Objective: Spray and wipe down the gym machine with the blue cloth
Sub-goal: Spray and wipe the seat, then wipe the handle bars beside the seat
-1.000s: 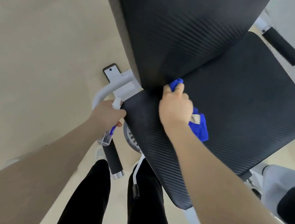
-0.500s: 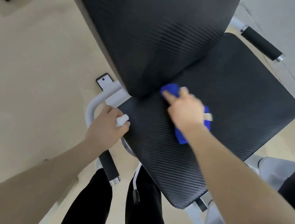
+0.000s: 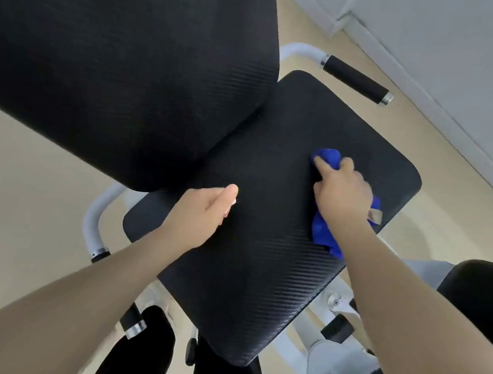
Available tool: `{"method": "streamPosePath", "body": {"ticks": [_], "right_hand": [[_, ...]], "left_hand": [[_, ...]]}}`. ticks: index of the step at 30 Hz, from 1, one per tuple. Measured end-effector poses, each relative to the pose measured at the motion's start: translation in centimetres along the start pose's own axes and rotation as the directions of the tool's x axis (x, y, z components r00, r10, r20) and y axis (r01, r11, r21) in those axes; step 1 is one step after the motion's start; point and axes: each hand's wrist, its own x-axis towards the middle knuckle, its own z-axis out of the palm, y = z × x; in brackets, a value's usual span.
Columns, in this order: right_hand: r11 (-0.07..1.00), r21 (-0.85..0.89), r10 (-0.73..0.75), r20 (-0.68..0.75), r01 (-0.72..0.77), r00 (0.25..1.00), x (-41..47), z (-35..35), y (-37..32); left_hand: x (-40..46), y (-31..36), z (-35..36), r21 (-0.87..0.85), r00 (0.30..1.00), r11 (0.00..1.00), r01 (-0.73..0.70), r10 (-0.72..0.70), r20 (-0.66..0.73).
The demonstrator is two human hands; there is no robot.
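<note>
The gym machine has a black textured seat pad point(image 3: 257, 270) and a black back pad point(image 3: 114, 50) above it. My right hand point(image 3: 344, 191) presses the blue cloth point(image 3: 325, 236) onto the right part of the seat, fingers curled over the cloth. My left hand point(image 3: 201, 212) hovers over the seat's left side and grips the small spray bottle point(image 3: 232, 202). Only a bit of the bottle's white top shows past the thumb; the rest is hidden in the fist.
White frame tubes with black grip handles stick out at the far right point(image 3: 356, 79) and near left point(image 3: 101, 228). A second black pad point(image 3: 487, 299) stands at the right. My dark trouser legs point(image 3: 138, 358) are below. Beige floor and a pale wall point(image 3: 458, 42) surround the machine.
My right hand has slid the cloth from the crease beside the back pad across to the seat's right side. My left hand has moved from the left handle in over the seat.
</note>
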Motion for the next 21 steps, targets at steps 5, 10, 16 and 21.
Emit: {"method": "streamPosePath", "body": {"ticks": [5, 10, 16, 21], "right_hand": [[0.990, 0.070, 0.123, 0.008, -0.123, 0.992, -0.1, 0.2, 0.6], [0.935, 0.010, -0.353, 0.086, 0.354, 0.932, -0.5, 1.0, -0.8], [0.966, 0.197, 0.161, 0.045, -0.167, 0.986, 4.4, -1.5, 4.1], [0.942, 0.259, 0.251, -0.117, -0.215, 0.961, 6.6, -0.4, 4.5]], "left_hand": [[3.2, 2.6, 2.2, 0.015, 1.000, 1.000, -0.003, 0.003, -0.012], [6.3, 5.1, 3.9, 0.025, 0.998, 0.999, 0.048, -0.047, -0.045], [12.9, 10.0, 4.9, 0.212, 0.999, 0.977, -0.033, 0.038, -0.020], [20.4, 15.4, 4.6, 0.384, 0.968, 0.905, -0.183, 0.234, -0.088]]}}
